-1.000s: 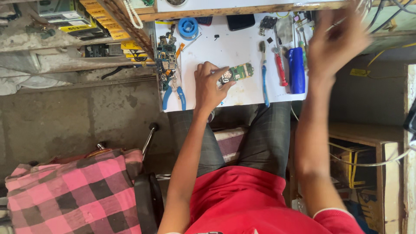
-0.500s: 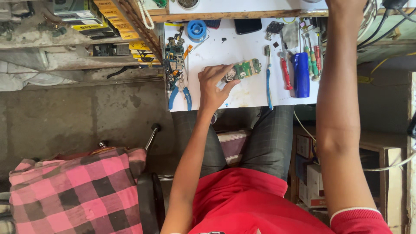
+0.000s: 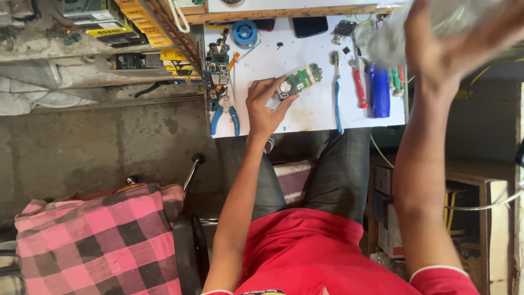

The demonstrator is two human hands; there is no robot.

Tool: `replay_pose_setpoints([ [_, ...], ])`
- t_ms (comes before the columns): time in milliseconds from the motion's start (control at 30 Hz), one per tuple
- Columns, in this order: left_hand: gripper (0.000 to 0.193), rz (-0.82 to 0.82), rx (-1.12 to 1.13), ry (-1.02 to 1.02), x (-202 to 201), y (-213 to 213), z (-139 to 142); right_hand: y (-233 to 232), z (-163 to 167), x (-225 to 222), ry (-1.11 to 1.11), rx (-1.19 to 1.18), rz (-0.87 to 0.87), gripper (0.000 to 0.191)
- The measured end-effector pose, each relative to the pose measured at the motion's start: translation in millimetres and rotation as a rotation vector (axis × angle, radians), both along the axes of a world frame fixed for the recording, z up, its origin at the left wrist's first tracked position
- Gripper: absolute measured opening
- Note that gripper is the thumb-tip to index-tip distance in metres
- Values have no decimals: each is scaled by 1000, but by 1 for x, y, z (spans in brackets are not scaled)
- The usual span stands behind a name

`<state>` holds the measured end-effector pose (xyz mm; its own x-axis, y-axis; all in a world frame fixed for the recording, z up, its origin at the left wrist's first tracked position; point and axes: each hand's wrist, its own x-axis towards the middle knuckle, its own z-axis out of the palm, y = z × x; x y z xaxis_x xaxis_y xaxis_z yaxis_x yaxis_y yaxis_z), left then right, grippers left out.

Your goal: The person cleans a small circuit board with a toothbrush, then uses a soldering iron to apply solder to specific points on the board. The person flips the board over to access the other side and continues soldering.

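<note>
Nearest the camera is the person's red shirt [image 3: 327, 257] and grey checked trousers, with a pink and black checked cloth [image 3: 98, 240] draped over a dark seat at the near left. Past that, the rough grey concrete floor [image 3: 109, 142] runs up to a small white table [image 3: 316, 112] at the far side.

The left hand [image 3: 266, 104] rests on the table, its fingers pinning the near end of a small green circuit board [image 3: 297, 83] that lies flat near the middle of the white top. The right hand [image 3: 453, 41] is raised high at the right, close to the lens and blurred, closed around a crumpled piece of clear plastic [image 3: 382, 38].

On the table's left edge lie blue-handled pliers [image 3: 225, 114] and a heap of small circuit parts. Right of the board lie a thin blue-handled tool [image 3: 337, 93], a red-handled screwdriver [image 3: 357, 84] and a blue bottle [image 3: 380, 90]. At the far edge sit a blue tape roll [image 3: 245, 33] and a dark phone [image 3: 309, 25]. Stacked yellow boxes [image 3: 136, 22] fill shelves at the far left; wooden shelving stands at the right.
</note>
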<state>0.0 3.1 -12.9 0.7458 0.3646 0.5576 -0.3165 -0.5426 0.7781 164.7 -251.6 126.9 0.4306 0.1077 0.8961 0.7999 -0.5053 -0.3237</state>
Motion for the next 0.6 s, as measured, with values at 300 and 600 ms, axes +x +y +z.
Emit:
replay_pose_setpoints([
  [300, 53, -95, -114, 15, -12, 6, 23, 0, -44, -126, 403, 17, 281, 95],
  [600, 53, -175, -88, -56, -28, 6, 93, 31, -46, -157, 215, -123, 176, 86],
])
